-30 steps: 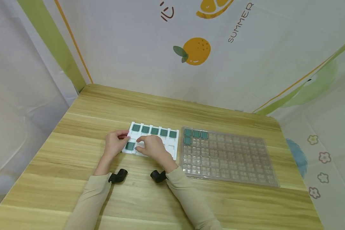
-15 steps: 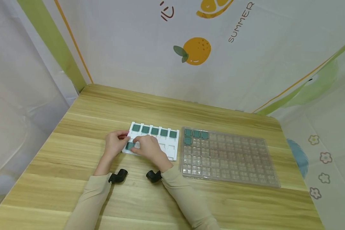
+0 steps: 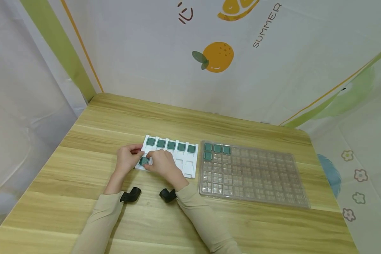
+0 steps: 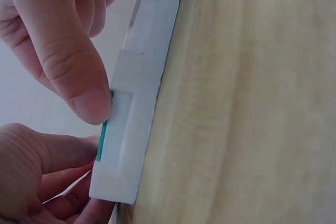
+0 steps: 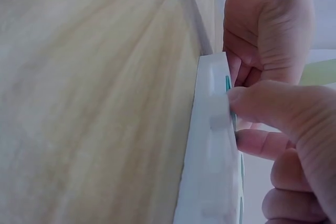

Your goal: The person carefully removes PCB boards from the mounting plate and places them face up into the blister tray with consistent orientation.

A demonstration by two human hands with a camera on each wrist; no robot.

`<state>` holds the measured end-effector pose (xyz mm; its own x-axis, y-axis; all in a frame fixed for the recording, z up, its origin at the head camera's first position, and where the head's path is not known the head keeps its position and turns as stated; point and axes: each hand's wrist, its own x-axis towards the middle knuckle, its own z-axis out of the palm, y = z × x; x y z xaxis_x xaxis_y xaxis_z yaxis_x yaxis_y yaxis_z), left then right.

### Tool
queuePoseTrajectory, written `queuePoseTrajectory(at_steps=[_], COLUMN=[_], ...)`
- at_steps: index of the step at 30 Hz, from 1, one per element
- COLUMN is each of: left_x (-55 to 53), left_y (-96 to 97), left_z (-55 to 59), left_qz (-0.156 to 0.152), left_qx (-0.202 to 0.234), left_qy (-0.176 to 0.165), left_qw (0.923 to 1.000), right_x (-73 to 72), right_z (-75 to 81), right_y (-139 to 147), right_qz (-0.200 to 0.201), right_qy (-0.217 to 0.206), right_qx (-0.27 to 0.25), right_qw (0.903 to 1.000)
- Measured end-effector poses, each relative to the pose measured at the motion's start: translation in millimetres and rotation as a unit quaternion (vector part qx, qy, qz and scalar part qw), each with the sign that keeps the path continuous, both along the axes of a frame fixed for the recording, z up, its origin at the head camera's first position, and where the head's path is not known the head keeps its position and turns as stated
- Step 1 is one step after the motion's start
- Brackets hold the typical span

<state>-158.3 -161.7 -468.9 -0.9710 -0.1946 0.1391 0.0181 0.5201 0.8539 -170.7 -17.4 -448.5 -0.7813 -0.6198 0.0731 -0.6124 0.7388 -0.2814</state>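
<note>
A white tray [image 3: 188, 164] lies on the table, green square chips [image 3: 161, 143] filling its far row. One more green chip [image 3: 143, 161] sits in the near-left pocket. My left hand [image 3: 126, 158] grips the tray's left end, its thumb close to that chip. Over the near row, my right hand [image 3: 163, 163] has thumb and index finger at the chip's edges, pinching it. The right wrist view shows the right thumb [image 5: 252, 100] against the chip's thin green edge [image 5: 228, 83]. In the left wrist view this thumb [image 4: 92, 103] partly hides the chip.
To the right lies a clear plastic tray [image 3: 257, 176] with many small compartments, several green chips [image 3: 217, 148] in its far-left corner. Black wrist mounts [image 3: 131, 194] stick out from both sleeves. A printed curtain [image 3: 165, 70] hangs behind the wooden table [image 3: 146, 225].
My right hand has shifted left, bringing its thumb and index finger to the chip in the near-left pocket. The left hand has stayed on the tray's end.
</note>
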Motion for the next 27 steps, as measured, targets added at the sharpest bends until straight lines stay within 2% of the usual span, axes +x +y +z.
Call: queuePoseTrajectory(at_steps=[10,20,27], left_x=[-0.1,0.2,0.3], left_y=[0.3,0.7,0.8], left_z=[-0.6,-1.2,-0.5], left_qz=[0.003,0.000,0.000], left_qx=[0.002,0.004,0.010], left_qy=[-0.007,0.004,-0.002], left_qw=[1.0000,1.0000,0.9999], right_x=[-1.3,-2.6,-2.3], right_z=[3.3,8.6,13.4], right_y=[-0.9,6.3,18.9], right_qz=[0.008,0.010,0.004], right_qy=[-0.017,-0.024,-0.034], right_qx=[0.003,0.022,-0.007], right_qw=[0.9998,0.9994,0.9994])
